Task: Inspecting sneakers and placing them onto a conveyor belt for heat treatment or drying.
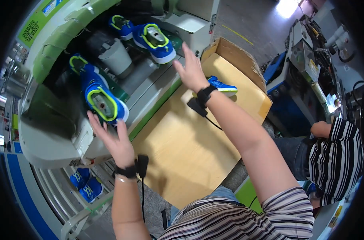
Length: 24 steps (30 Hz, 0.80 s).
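Two blue running shoes with lime-green collars sit inside the grey-green machine (152,90), heels toward me. Each has a hard, shiny form in its opening. My left hand (120,144) is open at the heel of the left shoe (97,86); I cannot tell whether its fingertips touch it. To the right of the heel of the right shoe (164,52), my right hand (192,72) is open, fingers spread, with a gap between. Behind these are two more blue shoes, the back left shoe (76,62) and the back middle shoe (121,26).
Partly hidden by my right wrist, another blue shoe (226,87) rests on a tan board (182,148) with a cardboard side (246,66). Blue shoes (88,186) lie on a metal rack at lower left. A person in a striped shirt (334,160) is at the right.
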Tool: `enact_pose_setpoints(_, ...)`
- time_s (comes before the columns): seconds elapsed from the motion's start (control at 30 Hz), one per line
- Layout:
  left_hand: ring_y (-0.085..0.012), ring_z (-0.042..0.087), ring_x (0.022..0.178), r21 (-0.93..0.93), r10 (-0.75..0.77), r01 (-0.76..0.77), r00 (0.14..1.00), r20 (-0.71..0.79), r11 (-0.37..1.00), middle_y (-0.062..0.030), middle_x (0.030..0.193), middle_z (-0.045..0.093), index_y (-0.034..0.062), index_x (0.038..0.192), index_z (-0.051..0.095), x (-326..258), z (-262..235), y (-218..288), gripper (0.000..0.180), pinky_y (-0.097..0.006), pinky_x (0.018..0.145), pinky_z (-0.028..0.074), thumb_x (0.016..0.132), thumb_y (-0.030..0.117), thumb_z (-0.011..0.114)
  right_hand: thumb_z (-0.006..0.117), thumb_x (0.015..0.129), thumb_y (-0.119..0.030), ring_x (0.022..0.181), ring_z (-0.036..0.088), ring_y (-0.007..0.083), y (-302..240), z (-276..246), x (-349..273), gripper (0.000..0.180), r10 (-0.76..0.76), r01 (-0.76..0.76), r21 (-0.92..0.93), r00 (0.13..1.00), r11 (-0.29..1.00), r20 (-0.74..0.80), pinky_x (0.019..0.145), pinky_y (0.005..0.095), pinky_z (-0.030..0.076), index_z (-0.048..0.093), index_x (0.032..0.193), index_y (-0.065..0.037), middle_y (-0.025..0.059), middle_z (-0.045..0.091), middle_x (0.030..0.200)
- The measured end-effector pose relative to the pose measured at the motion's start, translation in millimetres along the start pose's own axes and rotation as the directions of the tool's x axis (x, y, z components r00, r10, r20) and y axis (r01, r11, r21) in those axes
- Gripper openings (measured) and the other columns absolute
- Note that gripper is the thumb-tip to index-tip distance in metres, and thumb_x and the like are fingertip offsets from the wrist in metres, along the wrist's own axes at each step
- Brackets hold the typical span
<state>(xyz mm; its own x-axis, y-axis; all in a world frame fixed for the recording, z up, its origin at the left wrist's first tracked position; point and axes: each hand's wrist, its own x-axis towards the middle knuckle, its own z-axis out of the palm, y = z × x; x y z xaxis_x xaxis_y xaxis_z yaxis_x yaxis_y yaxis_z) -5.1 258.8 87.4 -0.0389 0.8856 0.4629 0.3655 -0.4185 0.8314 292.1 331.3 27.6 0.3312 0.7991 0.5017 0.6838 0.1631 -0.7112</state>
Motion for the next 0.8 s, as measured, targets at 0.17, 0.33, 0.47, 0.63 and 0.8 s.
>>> enact_pose_setpoints(0.17,-0.0453,0.012,0.146,0.555,-0.176,-0.164,0.843,0.508,0.815,-0.0273,0.158,0.011,0.0063,0.155,0.019,-112.7,-19.6,-30.7,0.088,-0.054,0.117,0.013,0.085,0.021,0.069,0.053,0.094,-0.049,0.139,0.031,0.0388,74.9,-38.8,-110.2,0.063,0.367,-0.217,-0.706,0.928,0.674,0.065,0.117,0.0518,0.017,0.047,0.141,-0.007,0.0229,0.037,0.149)
enact_pose_setpoints(0.33,-0.0493,0.002,0.146,0.793,-0.748,0.060,0.384,0.542,0.606,-0.0313,0.158,0.001,0.0052,0.155,0.012,-212.4,-47.0,-62.2,0.109,-0.065,0.113,0.007,0.076,0.049,0.073,0.059,0.095,-0.035,0.133,0.038,0.0417,73.4,-58.6,-170.8,0.058,0.330,-0.362,-0.211,0.928,0.908,-0.173,0.115,0.0469,0.024,0.040,0.138,-0.001,0.0216,0.043,0.142)
enact_pose_setpoints(0.47,-0.0515,-0.004,0.145,0.787,-0.701,-0.089,0.403,0.589,0.610,-0.0319,0.158,-0.005,0.0048,0.156,0.007,-241.9,-54.5,-77.9,0.120,-0.068,0.112,0.005,0.072,0.059,0.073,0.062,0.092,-0.046,0.140,0.025,0.0431,73.2,-57.9,-160.0,0.079,0.610,-0.630,0.123,0.655,0.767,-0.447,0.116,0.0468,0.023,0.031,0.147,0.001,0.0331,0.034,0.145)
enact_pose_setpoints(0.63,-0.0495,-0.011,0.146,0.766,-0.675,-0.134,0.395,0.623,0.628,-0.0299,0.158,-0.011,0.0064,0.156,0.000,-244.5,-57.1,-90.5,0.127,-0.072,0.109,0.001,0.070,0.068,0.070,0.073,0.070,-0.026,0.129,0.042,0.0420,69.0,-66.0,-165.9,0.034,0.548,-0.532,-0.291,0.836,0.795,-0.030,0.114,0.0451,0.028,0.070,0.100,-0.010,0.0274,0.056,0.126)
enact_pose_setpoints(0.8,-0.0466,-0.016,0.146,0.799,-0.723,-0.147,0.356,0.592,0.583,-0.0263,0.159,-0.017,0.0105,0.156,-0.009,-244.5,-55.2,-88.6,0.135,-0.069,0.111,0.000,0.066,0.067,0.074,0.066,0.063,-0.008,0.107,0.060,0.0352,-19.2,-70.4,-268.3,0.037,0.328,-0.392,0.000,0.771,0.920,0.546,0.093,0.0420,0.049,0.071,0.099,-0.006,0.0166,0.064,0.116)
